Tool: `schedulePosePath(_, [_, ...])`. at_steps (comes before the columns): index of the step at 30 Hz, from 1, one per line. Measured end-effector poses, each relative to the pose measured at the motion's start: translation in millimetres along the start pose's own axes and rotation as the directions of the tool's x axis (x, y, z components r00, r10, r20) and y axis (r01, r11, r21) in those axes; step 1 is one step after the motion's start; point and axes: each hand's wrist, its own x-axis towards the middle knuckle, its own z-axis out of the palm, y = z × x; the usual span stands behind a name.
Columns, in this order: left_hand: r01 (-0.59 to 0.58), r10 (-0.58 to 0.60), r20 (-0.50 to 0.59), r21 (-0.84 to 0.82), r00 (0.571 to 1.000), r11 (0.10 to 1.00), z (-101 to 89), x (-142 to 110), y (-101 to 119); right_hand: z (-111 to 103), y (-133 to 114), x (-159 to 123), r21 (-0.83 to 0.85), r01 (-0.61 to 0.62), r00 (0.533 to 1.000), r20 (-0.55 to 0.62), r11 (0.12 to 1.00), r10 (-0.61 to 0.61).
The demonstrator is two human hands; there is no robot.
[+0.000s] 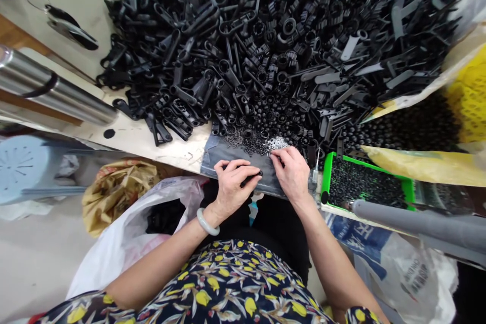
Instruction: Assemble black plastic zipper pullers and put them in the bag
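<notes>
Black everywhere, with a little silver

On the pale counter (178, 154) lay a big heap of black parts (197, 50), with a dark mat (214, 154) at its front. Two hands were low over the mat. The left hand (233, 182) was curled, with a small black piece (260, 173) pinched between thumb and fingers. The right hand (294, 172) was bent, its thumb and finger close together beside the silver pins (277, 143); whether it had hold of one was too small to tell.

The black piece looked like hard plastic, so it was likely light, stiff, not easy to break, and maybe a bit slippery. Its sides seemed the best place to hold. The pins looked like metal, thin and likely to roll, so fingertips suited them best.

By count: one counter, one heap with too many parts to count, one mat, one green tray (329, 172) of tiny black bits (353, 179), two hands, one black piece held, and one little pile of pins, too many to count.
</notes>
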Motion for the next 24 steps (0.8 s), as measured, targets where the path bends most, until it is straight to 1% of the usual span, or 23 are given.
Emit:
schedulePosePath(4, [0.023, -0.022, 0.053, -0.019, 0.998, 1.0, -1.8, 3, 2, -1, 0, 2, -0.041, 0.011, 1.0, 0.02, 0.999, -0.01])
schedulePosePath(7, [0.019, -0.018, 0.062, -0.023, 0.998, 1.0, -2.7, 5, 1, -3, -1, 2, -0.022, 0.054, 0.999, -0.01, 0.998, -0.054])
schedulePosePath(9, [0.014, -0.012, 0.06, -0.025, 0.998, 1.0, -2.6, 6, 0, -6, -3, -1, 0.077, 0.078, 0.995, -0.066, 0.994, -0.073])
schedulePosePath(11, [0.008, -0.007, 0.061, -0.028, 0.998, 1.0, -2.2, 6, -1, -10, -8, -8, 0.243, 0.08, 0.993, -0.104, 0.967, -0.056])
schedulePosePath(13, [0.001, 0.001, 0.059, -0.031, 0.998, 1.0, -1.6, 6, -1, -12, -13, -16, 0.392, 0.065, 0.995, -0.095, 0.918, -0.03])
schedulePosePath(15, [-0.007, 0.008, 0.047, -0.03, 0.999, 1.0, -1.1, 6, -1, -12, -17, -25, 0.459, 0.06, 0.997, -0.073, 0.887, -0.03])
schedulePosePath(19, [-0.03, 0.03, 0.015, -0.029, 0.999, 0.999, -0.1, 5, -2, -6, -21, -37, 0.466, 0.08, 0.996, -0.079, 0.881, -0.048])
schedulePosePath(24, [-0.068, 0.068, -0.005, -0.032, 0.998, 0.997, 1.4, 3, -3, -1, -23, -43, 0.454, 0.112, 0.99, -0.132, 0.884, -0.058])
